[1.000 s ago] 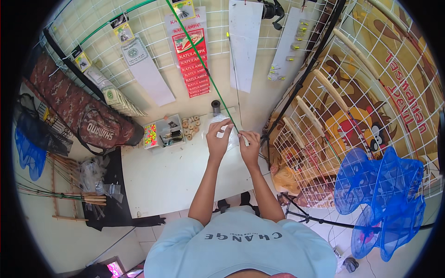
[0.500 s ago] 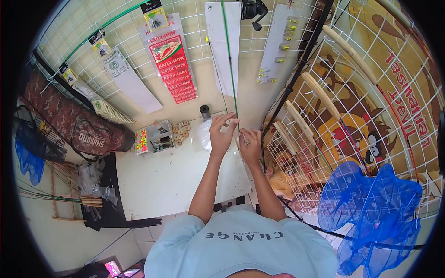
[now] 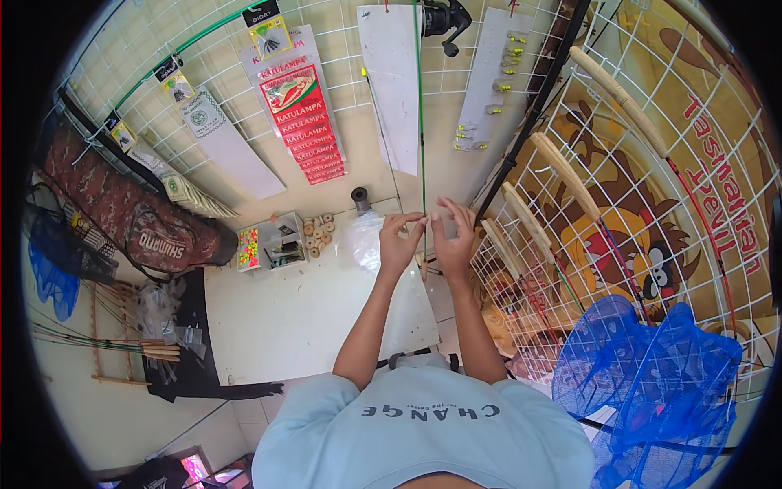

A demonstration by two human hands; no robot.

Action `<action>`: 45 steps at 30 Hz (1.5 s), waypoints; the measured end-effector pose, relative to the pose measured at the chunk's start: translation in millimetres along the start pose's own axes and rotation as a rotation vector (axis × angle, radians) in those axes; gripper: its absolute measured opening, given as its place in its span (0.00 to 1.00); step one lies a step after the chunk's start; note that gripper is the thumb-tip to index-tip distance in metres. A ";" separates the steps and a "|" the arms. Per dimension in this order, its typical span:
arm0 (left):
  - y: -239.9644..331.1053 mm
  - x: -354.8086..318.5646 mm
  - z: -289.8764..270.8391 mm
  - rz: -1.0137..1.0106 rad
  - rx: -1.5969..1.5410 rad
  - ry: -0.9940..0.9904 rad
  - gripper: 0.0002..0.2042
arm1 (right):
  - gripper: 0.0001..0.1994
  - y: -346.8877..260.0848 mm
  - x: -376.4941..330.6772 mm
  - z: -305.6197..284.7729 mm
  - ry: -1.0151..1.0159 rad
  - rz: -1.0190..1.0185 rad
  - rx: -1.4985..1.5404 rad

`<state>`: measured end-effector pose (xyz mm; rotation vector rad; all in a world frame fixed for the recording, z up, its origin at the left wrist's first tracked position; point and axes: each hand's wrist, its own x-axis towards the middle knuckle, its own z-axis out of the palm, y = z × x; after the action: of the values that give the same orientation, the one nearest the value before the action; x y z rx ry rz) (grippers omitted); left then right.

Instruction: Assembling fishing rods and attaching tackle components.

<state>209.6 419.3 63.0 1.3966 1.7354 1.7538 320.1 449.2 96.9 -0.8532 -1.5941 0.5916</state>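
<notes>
White table (image 3: 301, 318) amid gridded walls (image 3: 700, 147)

Glossy green fishing rod (image 3: 421, 122) pinched in my bare left hand (image 3: 399, 243) and right hand (image 3: 453, 241); matt white table (image 3: 301, 314); blue mesh net (image 3: 652, 383)

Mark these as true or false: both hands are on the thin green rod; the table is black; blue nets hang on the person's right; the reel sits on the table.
1. Both hands, left hand and right hand, pinch the thin green rod. True.
2. The table is black. False: it is white.
3. Blue nets hang on the person's right. True.
4. The reel sits on the table. False: it is up on the rod, near the wire grid.
</notes>
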 end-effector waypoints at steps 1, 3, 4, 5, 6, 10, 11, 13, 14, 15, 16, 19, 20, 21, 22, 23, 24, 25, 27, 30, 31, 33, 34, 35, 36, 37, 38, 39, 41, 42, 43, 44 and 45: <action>-4.5 -1.7 2.1 -0.010 0.013 -0.020 0.08 | 0.15 -3.0 5.3 0.8 0.001 0.001 -0.001; -13.7 -6.4 4.0 0.001 0.060 -0.047 0.08 | 0.14 -7.1 12.9 4.3 0.017 -0.020 -0.007; -14.8 -7.6 5.0 0.001 0.059 -0.049 0.08 | 0.14 -5.0 14.4 5.2 0.019 -0.020 -0.009; -15.8 -8.5 5.9 -0.005 0.050 -0.079 0.08 | 0.13 -1.7 14.9 6.7 0.014 -0.033 -0.023; -16.8 -9.5 6.6 -0.011 0.042 -0.109 0.08 | 0.11 1.9 14.6 8.2 0.009 -0.047 -0.038; -17.6 -10.8 4.9 -0.043 0.026 -0.123 0.09 | 0.08 6.1 13.3 13.1 0.014 -0.021 -0.015; -18.0 -10.5 3.7 -0.044 0.025 -0.123 0.09 | 0.08 6.5 12.2 13.6 0.013 -0.021 -0.016; -17.1 -5.8 -0.7 -0.065 -0.012 -0.074 0.11 | 0.08 10.9 8.9 16.0 0.002 0.002 -0.003; -12.9 -2.5 -5.1 -0.083 -0.016 -0.073 0.13 | 0.08 15.7 6.8 17.3 0.003 0.000 -0.003; -14.4 1.2 -6.9 -0.074 -0.023 -0.053 0.13 | 0.07 22.4 3.5 18.6 -0.044 0.011 -0.039; -12.8 4.5 -8.3 -0.067 -0.030 -0.034 0.13 | 0.07 27.9 -0.5 19.6 -0.091 0.023 -0.077; -11.4 10.5 -8.6 -0.036 -0.040 -0.035 0.13 | 0.07 40.2 -11.0 26.2 -0.130 0.029 -0.063; -14.3 11.5 -8.7 -0.028 -0.038 -0.034 0.12 | 0.07 41.5 -13.2 28.1 -0.141 0.026 -0.068; -17.1 12.0 -9.0 0.004 -0.040 -0.024 0.12 | 0.07 43.6 -14.2 28.4 -0.162 0.017 -0.086; -17.0 13.2 -9.6 0.003 -0.040 -0.024 0.12 | 0.07 45.4 -14.2 29.2 -0.162 0.018 -0.086; -17.0 14.7 -10.0 0.018 -0.031 -0.026 0.12 | 0.07 47.3 -14.0 29.9 -0.173 0.011 -0.110; -17.0 16.6 -9.9 0.032 -0.023 -0.029 0.12 | 0.07 49.4 -13.9 30.4 -0.185 0.004 -0.135; -16.7 19.5 -7.9 0.028 -0.057 -0.011 0.12 | 0.08 49.8 -13.1 30.2 -0.196 -0.009 -0.144; -16.4 25.0 -5.9 0.030 -0.053 -0.008 0.11 | 0.08 51.9 -12.4 30.6 -0.218 -0.012 -0.180; -23.6 32.0 -2.8 0.083 0.001 -0.022 0.08 | 0.09 49.6 -9.8 32.5 -0.190 -0.004 -0.204; -25.5 32.7 -2.0 0.082 -0.012 -0.003 0.08 | 0.09 47.6 -8.6 33.2 -0.142 0.007 -0.190; -29.0 33.6 -0.5 0.050 -0.021 -0.006 0.07 | 0.08 44.3 -4.5 32.3 -0.135 0.052 -0.120; -29.8 33.5 0.4 0.050 -0.022 -0.007 0.07 | 0.08 43.0 -2.8 31.9 -0.129 0.094 -0.048; -30.5 33.4 1.8 0.054 -0.037 -0.018 0.07 | 0.08 44.4 -2.1 32.1 -0.128 0.094 -0.048; -31.4 33.2 2.6 0.057 -0.051 -0.028 0.07 | 0.08 47.0 -1.8 32.7 -0.137 0.070 -0.070; -31.7 33.7 3.6 0.058 -0.052 -0.031 0.07 | 0.07 50.3 -1.5 33.3 -0.144 0.047 -0.094; -32.2 34.1 4.4 0.059 -0.038 -0.040 0.07 | 0.07 53.4 -1.6 34.5 -0.142 0.049 -0.096; -32.7 34.5 4.9 0.060 -0.023 -0.048 0.07 | 0.07 56.5 -1.8 36.0 -0.116 0.022 -0.106; -37.4 35.4 4.8 0.067 -0.024 -0.042 0.07 | 0.07 57.7 -1.2 36.8 -0.124 0.008 -0.112; -39.9 35.7 4.7 0.069 -0.024 -0.038 0.07 | 0.07 57.9 -2.0 37.6 -0.127 0.008 -0.111; -40.4 35.6 4.8 0.066 -0.024 -0.037 0.07 | 0.07 58.2 -2.5 38.2 -0.127 0.003 -0.134; -40.9 34.6 4.8 0.049 -0.017 -0.057 0.07 | 0.07 58.7 -3.1 39.0 -0.126 -0.003 -0.157; -41.5 33.7 4.6 0.033 -0.010 -0.077 0.07 | 0.07 60.4 -4.2 40.2 -0.130 -0.001 -0.157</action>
<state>180.4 457.4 39.1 1.4765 1.6712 1.6988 293.3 485.6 40.0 -0.9460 -1.7769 0.5348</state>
